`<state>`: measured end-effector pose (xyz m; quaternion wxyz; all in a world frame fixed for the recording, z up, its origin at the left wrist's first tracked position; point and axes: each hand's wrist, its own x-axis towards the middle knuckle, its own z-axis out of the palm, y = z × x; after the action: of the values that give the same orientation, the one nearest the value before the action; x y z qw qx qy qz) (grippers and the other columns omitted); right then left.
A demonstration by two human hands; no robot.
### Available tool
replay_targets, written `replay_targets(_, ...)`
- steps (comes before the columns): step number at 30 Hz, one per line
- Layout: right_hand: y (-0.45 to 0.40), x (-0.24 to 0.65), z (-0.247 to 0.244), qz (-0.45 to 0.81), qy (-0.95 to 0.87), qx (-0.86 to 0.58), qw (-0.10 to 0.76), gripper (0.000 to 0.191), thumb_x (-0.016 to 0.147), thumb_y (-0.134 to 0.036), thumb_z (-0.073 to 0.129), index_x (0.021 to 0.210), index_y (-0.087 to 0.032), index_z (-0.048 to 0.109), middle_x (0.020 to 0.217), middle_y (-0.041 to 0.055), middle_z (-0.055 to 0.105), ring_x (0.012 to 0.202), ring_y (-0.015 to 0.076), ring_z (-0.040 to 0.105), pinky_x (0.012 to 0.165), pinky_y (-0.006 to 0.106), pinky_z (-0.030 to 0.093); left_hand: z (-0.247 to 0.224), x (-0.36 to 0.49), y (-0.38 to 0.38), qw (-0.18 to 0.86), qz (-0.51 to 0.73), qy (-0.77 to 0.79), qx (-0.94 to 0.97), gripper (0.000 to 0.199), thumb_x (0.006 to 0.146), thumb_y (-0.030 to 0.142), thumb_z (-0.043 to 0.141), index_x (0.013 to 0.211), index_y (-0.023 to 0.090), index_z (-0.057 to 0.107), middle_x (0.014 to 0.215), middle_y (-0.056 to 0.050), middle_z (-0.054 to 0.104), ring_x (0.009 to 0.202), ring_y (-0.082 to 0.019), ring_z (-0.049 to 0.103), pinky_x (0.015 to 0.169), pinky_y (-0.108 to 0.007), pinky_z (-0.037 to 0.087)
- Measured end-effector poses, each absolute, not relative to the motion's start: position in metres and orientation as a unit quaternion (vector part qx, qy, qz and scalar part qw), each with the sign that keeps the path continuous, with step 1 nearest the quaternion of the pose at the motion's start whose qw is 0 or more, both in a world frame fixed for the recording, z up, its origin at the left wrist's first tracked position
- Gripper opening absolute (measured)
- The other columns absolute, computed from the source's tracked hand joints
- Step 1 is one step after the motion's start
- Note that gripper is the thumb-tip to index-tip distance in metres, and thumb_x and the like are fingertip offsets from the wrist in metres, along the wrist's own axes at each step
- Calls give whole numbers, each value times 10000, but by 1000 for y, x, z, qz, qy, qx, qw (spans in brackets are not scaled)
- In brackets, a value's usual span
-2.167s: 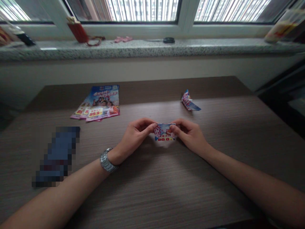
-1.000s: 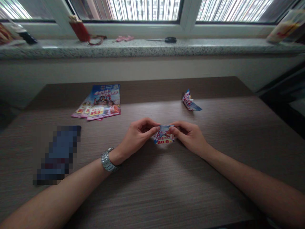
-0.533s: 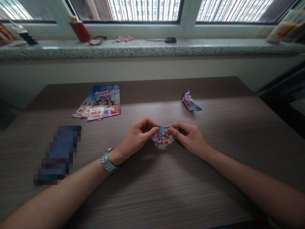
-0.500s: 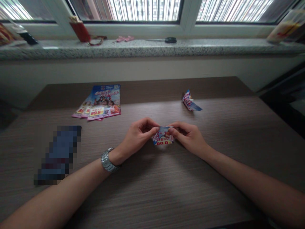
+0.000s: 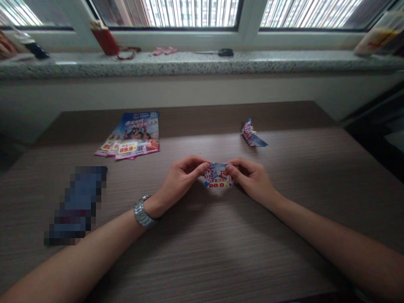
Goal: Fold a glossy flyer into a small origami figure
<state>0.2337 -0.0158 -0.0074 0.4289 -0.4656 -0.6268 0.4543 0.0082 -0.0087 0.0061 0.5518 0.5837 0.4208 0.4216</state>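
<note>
A small folded printed paper point(image 5: 218, 178) with blue, pink and yellow on it is held between my two hands above the middle of the table. My left hand point(image 5: 186, 174), with a metal watch on its wrist, pinches the paper's upper left corner. At its upper right part, my right hand point(image 5: 251, 174) grips it between thumb and fingers. Beyond my right hand, a folded paper piece point(image 5: 251, 135) with similar print stands on the table.
Several printed flyers point(image 5: 139, 136) lie fanned at the back left of the wooden table point(image 5: 202, 252). A blurred-out dark flat object point(image 5: 77, 204) lies beside my left forearm. The stone windowsill point(image 5: 176, 65) holds a red container point(image 5: 105, 40) and a dark-handled tool point(image 5: 225, 52).
Both hands have lifted the small folded paper slightly up and to the right in view. The grip is kept, and more of the paper's printed face shows.
</note>
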Motion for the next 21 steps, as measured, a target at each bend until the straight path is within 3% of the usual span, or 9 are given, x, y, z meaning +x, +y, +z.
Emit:
replay_targets(12, -16, 232, -7, 467, -621, -460, 431, 248, 901, -433, 682, 917, -190, 725, 769, 31, 761, 615, 143, 649, 551, 248, 485, 11, 10, -11, 518, 406, 443, 609, 253, 919, 374, 695, 937, 132, 767, 880, -49, 768, 774, -147, 679, 711, -220, 542)
replay_targets(21, -17, 234, -8, 441, -648, -464, 413, 235, 928, -404, 651, 926, -181, 726, 747, 25, 737, 593, 134, 612, 540, 245, 457, 5, 8, -12, 419, 382, 447, 692, 273, 995, 370, 575, 920, 137, 694, 836, -36, 707, 769, -140, 656, 700, -222, 522)
